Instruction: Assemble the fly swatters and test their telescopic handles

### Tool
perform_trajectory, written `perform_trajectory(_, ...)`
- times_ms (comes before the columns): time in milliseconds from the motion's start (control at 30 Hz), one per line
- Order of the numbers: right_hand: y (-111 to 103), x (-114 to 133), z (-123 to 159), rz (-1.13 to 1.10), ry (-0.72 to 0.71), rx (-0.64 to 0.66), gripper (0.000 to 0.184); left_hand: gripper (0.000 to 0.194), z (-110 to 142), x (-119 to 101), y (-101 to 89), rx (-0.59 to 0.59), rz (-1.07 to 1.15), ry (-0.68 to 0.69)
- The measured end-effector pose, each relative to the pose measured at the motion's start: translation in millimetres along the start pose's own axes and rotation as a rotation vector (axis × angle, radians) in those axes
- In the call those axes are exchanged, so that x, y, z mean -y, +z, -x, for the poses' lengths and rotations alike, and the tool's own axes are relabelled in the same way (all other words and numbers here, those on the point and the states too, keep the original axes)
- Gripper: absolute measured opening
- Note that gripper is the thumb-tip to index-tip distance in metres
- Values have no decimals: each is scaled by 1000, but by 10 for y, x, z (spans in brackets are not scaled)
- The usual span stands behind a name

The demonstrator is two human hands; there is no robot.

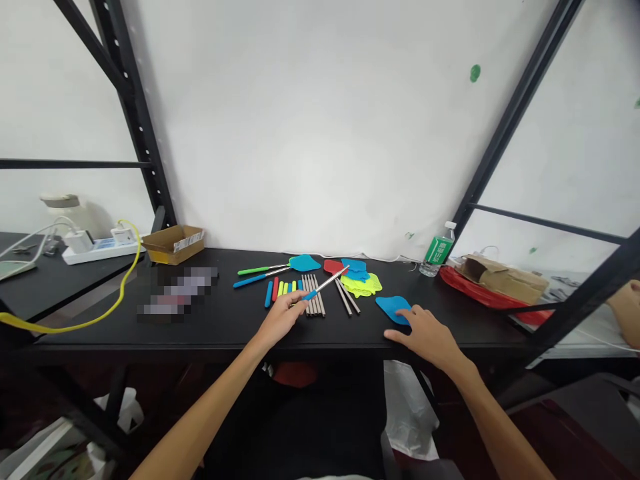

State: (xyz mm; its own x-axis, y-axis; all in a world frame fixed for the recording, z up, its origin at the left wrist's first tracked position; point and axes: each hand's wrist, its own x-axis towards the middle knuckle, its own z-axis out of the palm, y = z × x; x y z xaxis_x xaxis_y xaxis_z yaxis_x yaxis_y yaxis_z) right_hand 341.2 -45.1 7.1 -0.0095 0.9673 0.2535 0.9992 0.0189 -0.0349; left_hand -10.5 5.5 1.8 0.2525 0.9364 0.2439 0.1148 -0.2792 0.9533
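Observation:
My left hand (280,319) is closed around a metal rod with a blue grip (325,285), which slants up to the right above a row of bare metal rods (314,303). My right hand (425,331) lies flat with fingers spread, its fingertips touching a loose blue swatter head (393,307) on the black table (215,333). Coloured grips (280,289) lie in a row left of the rods. A pile of blue, red and yellow swatter heads (357,277) sits behind. Two finished swatters (273,270) lie further back.
A cardboard box (174,243) and a power strip (100,250) with a yellow cable (120,293) stand at the left. A green-labelled bottle (439,251), a red bag and a brown box (505,279) are at the right. Black shelf posts (135,113) frame the table. Another person's arm (627,313) shows at far right.

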Motion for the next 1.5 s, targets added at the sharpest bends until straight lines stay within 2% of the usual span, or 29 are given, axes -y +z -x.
perform_trajectory(133,-129,-9,166,-72,-78,86,28,44,1,8,1,7,6,-7)
perform_trajectory(300,-222,9,233,-51,-166,99,22,43,-4,39,0,-4,25,-4)
perform_trajectory(400,-288,64,247,-34,-203,129,12,45,-14,65,-8,-3,52,-32)
perform_trajectory(533,-363,156,214,-59,-228,128,21,48,-29,96,-18,4,100,-57)
perform_trajectory(633,-410,204,123,-114,-168,13,28,46,-33,113,-24,6,117,-61)
perform_trajectory(700,-479,213,21,-235,-137,-62,38,44,-32,117,-28,6,125,-59)
perform_trajectory(767,-599,203,-110,-417,-113,-77,50,43,-30,116,-32,10,130,-57)
perform_trajectory(867,-822,184,-336,-714,-115,-94,40,43,-27,107,-35,12,139,-62)
perform_trajectory(967,-919,212,-555,-1014,-97,-284,44,46,-28,95,-32,4,148,-73)
perform_trajectory(1033,-840,266,-672,-1231,-39,-358,38,48,-28,86,-29,-3,149,-80)
perform_trajectory(1100,-667,331,-753,-1436,41,-374,29,48,-27,78,-25,-2,152,-83)
perform_trajectory(1167,-464,389,-797,-1523,96,-388,25,46,-25,73,-23,4,157,-81)
perform_trajectory(1233,-295,429,-814,-1590,153,-344,29,44,-24,72,-24,9,159,-78)
perform_trajectory(1333,-165,462,-811,-1639,191,-300,33,43,-22,75,-26,9,161,-81)
perform_trajectory(1400,-145,482,-798,-1682,180,-283,50,43,-21,74,-25,6,162,-85)
perform_trajectory(1500,-157,522,-779,-1779,147,-236,91,42,-19,69,-20,6,165,-87)
